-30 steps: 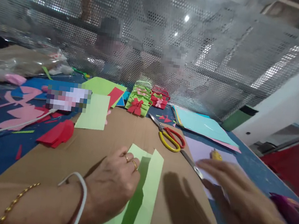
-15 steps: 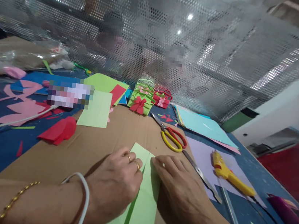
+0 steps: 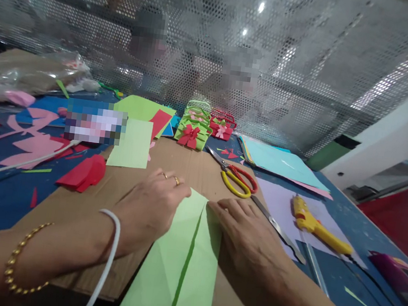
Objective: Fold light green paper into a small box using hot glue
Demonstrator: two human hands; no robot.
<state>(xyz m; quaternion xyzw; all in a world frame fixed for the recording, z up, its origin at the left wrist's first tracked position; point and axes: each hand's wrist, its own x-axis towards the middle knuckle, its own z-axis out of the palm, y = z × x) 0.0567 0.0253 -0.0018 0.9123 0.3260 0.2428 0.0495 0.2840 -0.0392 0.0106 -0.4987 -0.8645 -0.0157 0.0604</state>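
A folded light green paper (image 3: pixel 169 269) lies lengthwise before me on a brown cardboard sheet (image 3: pixel 123 195). A dark gap runs down it between two folded flaps. My left hand (image 3: pixel 154 204), with rings on its fingers, is closed at the paper's far left edge, its fingertips pinching there. On the opposite edge, my right hand (image 3: pixel 244 228) has its fingers drawn together and pressed against the far right corner. The undersides of both hands are hidden. Right of the paper lie scissors (image 3: pixel 236 177) with red and yellow handles and a metal tool like a long tweezer (image 3: pixel 279 228).
A yellow glue gun (image 3: pixel 318 226) rests on lilac paper at right, beside a clear glue stick (image 3: pixel 314 270). Small green paper bags (image 3: pixel 194 126) with bows stand at the back. Light blue sheets (image 3: pixel 284 168) are stacked at right; red paper pieces (image 3: pixel 83 172) lie left.
My left hand has moved left and slightly up, from the paper's middle to its far left edge, uncovering the left flap. My right hand stays at the right edge.
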